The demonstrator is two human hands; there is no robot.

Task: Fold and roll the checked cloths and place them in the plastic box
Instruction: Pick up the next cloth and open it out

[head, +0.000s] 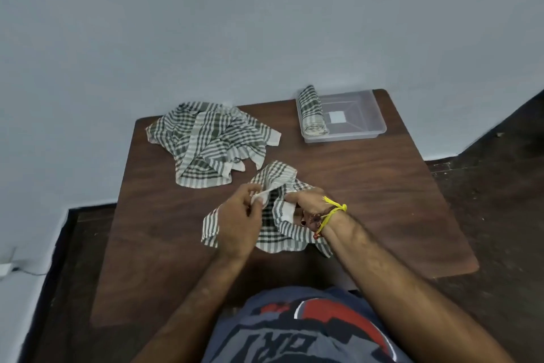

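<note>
- Room: pale grey wall [206, 24] behind; dark floor [485, 200] at both sides. At the far left, a small white item with a cable [6, 270] by the wall base.
- Dark brown wooden desk [368, 186], back edge against the wall.
- Back left of desk: loose pile of checked cloths [206, 139], crumpled, unfolded.
- Left hand [238, 221]: fingers curled, thumb and forefinger pinching a white edge of the cloth in work [279, 233], hand raised just above the desk.
- That cloth lies bunched at desk centre, between both hands, partly lifted.
- Right hand [306, 203]: fingers clenched on the cloth's other side, palm down; yellow thread band [332, 214] on the wrist. Both forearms reach in from the near edge.
- Back right: clear plastic box [362, 115], one rolled cloth [312, 111] lying along its left wall.
</note>
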